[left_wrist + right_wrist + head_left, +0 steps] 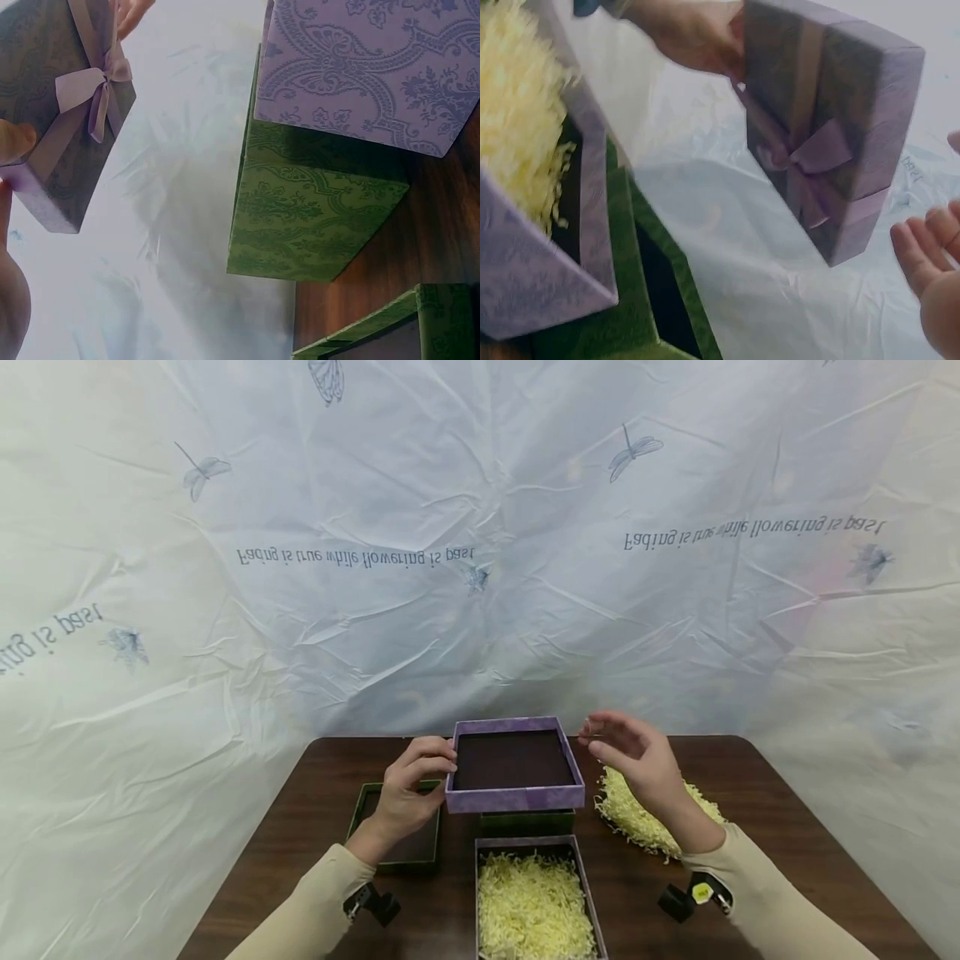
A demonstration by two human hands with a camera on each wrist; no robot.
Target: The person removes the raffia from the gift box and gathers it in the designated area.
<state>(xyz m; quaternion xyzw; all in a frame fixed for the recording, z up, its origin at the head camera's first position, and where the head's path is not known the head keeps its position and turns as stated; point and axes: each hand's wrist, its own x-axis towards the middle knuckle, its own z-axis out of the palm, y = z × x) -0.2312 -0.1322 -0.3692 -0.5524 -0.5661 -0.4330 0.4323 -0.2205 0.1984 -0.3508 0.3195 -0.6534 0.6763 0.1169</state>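
The backdrop sheet [480, 568] carries the printed line "Fading is true while flowering is past", mirror-reversed, repeated at centre, right and partly left.

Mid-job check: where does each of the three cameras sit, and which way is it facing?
Head: above, facing forward and down at the brown wooden table; both hands and sleeves show.
Left wrist: low, facing up past the green patterned box; left hand shows.
Right wrist: low, facing upward; right hand shows.
Shared: the purple ribboned box lid, held by the left hand.

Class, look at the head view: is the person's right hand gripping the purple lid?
No: only the left hand grips the purple lid; the right hand hovers open beside it.
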